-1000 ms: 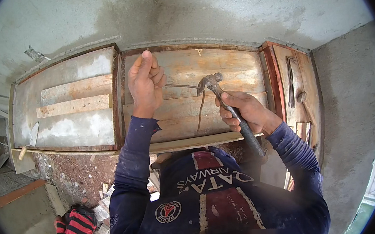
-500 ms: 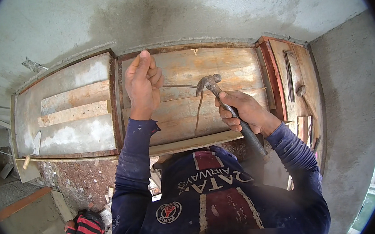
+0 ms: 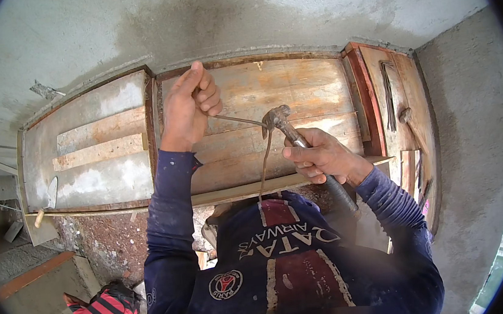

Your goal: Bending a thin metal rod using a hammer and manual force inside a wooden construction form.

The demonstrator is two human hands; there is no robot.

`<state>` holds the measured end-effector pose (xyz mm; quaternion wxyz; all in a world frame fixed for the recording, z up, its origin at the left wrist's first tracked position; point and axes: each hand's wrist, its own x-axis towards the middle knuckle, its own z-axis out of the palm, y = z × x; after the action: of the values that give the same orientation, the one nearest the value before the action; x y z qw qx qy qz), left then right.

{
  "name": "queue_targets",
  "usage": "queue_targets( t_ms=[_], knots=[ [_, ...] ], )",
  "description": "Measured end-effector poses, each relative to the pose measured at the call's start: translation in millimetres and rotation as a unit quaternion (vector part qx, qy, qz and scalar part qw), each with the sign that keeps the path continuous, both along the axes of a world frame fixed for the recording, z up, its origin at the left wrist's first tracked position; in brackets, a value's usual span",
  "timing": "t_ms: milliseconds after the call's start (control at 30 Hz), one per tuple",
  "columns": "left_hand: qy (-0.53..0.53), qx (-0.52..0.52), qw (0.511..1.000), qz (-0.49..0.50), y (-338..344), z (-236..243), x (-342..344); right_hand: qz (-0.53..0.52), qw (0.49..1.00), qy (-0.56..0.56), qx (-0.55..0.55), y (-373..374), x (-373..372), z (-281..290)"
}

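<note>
Right, in the head view, your left hand [image 3: 188,108] is closed, thumb uppermost, around a thin dark metal rod [image 3: 238,120], over the back-left part of the rust-stained wooden panel [image 3: 312,89]. And your right hand [image 3: 328,156], over toward the front-right corner, is wrapped around the handle of a steel claw hammer with a black grip [image 3: 291,133]. Here's the relation that counts: the hammer's head sits between your two hands, right on the rod, at the bend. From your left fist the first stretch runs rightward, dropping slightly toward the front edge; past the claw, the second comes back toward you, leaning a little left, across the pale front plank [image 3: 231,192]. It looks like one piece, though the claw covers the corner itself, and the near end gets lost against your shirt. So your left hand is the nearer one, on the rod directly; your right reaches it only through the hammer, whose handle slants down and right toward you. How high all this hangs above the panel, I can't tell. Over by the front-left corner of the grey left-hand panel [image 3: 106,178] lies a wooden-handled trowel [image 3: 52,191], well apart from both hands.
</note>
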<state>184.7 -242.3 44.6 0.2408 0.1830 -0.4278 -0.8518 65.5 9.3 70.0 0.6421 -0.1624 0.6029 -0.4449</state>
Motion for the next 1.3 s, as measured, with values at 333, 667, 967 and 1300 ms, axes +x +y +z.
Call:
queue_targets(
  t_ms=[333, 667, 967, 1300],
  knots=[
    [0.071, 0.042, 0.997, -0.007, 8.2, 22.3, 4.8, -0.087, 0.988, -0.121, -0.045, 3.1, 12.4, 4.8],
    [0.090, 0.071, 0.992, 0.053, 4.7, 11.5, 2.1, -0.116, 0.974, -0.180, -0.069, -4.3, 23.7, 0.7],
    [0.122, 0.082, 0.985, 0.095, 5.0, 1.8, 6.1, -0.124, 0.958, -0.239, -0.099, -12.8, 22.2, -4.5],
    [0.167, 0.107, 0.968, 0.151, 8.9, 2.8, 9.7, -0.140, 0.948, -0.254, -0.129, -25.2, 22.1, -7.4]
  ],
)
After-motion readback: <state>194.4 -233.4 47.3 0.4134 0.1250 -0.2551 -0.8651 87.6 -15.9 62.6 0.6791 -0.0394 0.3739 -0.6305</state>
